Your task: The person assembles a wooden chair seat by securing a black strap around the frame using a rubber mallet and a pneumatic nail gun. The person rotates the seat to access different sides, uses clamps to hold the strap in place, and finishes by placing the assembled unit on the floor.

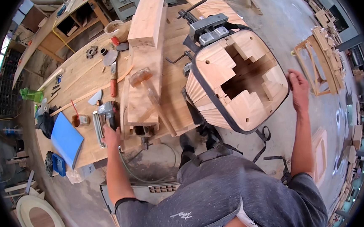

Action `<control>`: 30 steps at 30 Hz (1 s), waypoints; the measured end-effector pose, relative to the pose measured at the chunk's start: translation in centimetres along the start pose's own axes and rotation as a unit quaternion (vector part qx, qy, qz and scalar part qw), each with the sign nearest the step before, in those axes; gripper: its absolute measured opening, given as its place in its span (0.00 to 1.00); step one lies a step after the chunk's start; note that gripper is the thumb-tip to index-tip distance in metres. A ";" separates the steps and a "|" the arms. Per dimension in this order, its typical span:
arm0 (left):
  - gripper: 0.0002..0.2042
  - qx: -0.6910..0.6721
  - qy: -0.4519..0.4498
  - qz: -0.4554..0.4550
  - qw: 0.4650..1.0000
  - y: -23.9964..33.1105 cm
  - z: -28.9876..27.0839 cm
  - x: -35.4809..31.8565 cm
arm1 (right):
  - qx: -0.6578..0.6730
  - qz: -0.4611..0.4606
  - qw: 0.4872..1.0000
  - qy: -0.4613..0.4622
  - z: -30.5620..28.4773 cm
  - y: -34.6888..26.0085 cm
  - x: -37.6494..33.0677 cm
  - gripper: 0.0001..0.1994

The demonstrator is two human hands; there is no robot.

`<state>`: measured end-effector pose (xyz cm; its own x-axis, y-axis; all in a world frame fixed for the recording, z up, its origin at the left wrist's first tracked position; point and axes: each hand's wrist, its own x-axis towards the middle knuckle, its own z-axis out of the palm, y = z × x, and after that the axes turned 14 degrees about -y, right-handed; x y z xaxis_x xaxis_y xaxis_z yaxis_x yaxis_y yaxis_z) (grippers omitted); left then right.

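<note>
Resting against the dark handle of one power tool (107, 110), the left hand (111, 135) is at the near left of the wooden worktop (74, 64); whether its fingers close fully around the handle I cannot tell. The right hand (299, 86) holds nothing, its fingers loosely bent and slightly apart, just beside the right edge of one hollow wooden form (257, 97).

That form is at the worktop's right side, its open end facing the person: pale, smooth-faced wood, rounded square in outline, with four stepped corner blocks around a dark cavity. At least three round holes show in its face. One black band (211, 95) runs around the rim, and the outer wall below is ribbed. One grey metal clamp (210, 27) with a threaded screw stands against its far side.

Left of the form, one thick squared beam (147, 21) lies over one broad timber (145, 103); one mallet (141, 76) with a blocky head and straight handle slants across the latter. Farther left are one flat blue sheet (67, 138), one red-handled tool (113, 82) and one toothed metal disc (91, 52).
</note>
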<state>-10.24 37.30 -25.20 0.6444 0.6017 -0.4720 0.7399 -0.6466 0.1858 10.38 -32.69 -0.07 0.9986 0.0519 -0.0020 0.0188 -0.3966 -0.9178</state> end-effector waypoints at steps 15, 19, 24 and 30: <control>0.20 -0.396 0.198 0.135 0.886 1.7 -6.3 -20.8 | 0.007 -0.400 0.771 -0.496 14.2 -16.2 -12.0 0.22; 0.21 -0.348 0.264 0.187 0.880 9.7 -9.2 -32.4 | 0.004 -0.237 0.760 -0.606 21.0 -16.8 -14.5 0.43; 0.25 -0.237 0.339 0.412 0.812 18.0 -8.3 -39.2 | 0.181 -0.225 0.747 -0.599 22.7 -17.6 -16.1 0.36; 0.26 -0.124 0.254 0.560 0.779 26.2 -10.1 -40.2 | 0.294 -0.050 0.849 -0.436 13.6 -17.7 -16.1 0.13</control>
<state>-14.81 0.90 7.39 0.8591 -0.1259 0.4962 -0.3676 -0.8262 0.4268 -6.65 -14.08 10.82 0.5725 0.8194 0.0293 -0.1818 0.1617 -0.9700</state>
